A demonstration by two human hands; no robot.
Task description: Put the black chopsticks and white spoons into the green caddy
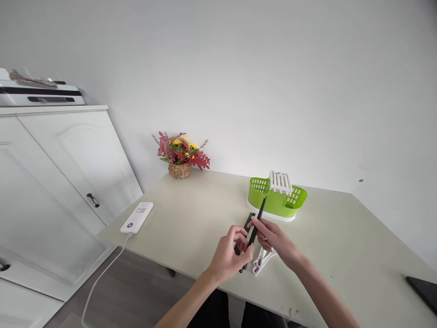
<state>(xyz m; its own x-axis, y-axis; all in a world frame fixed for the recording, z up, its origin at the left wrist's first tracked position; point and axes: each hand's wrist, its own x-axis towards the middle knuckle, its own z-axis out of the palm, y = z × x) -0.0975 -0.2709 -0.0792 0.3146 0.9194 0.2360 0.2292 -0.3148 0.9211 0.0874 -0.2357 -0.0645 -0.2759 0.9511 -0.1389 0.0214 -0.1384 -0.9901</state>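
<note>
A few black chopsticks [261,209], held close together, slant up and away above the front of the table. My right hand [273,236] pinches them around their middle. Lower down, the fingers and thumb of my left hand [232,250] close around their near end. More black sticks [250,219] lie on the tabletop beneath my hands, partly covered by them. White utensils [262,262] with dark markings on their handles rest under my right hand; their far ends are hidden. Beyond my hands stands a green utensil holder [273,202] with a white base and a white slotted rack on top.
A wicker basket of artificial flowers [180,170] stands at the back left of the table [201,205]. Near the left edge lies a white power bank [137,217] with its cable hanging down. A dark flat object [423,291] is at the right edge. White cabinets [78,168] stand left.
</note>
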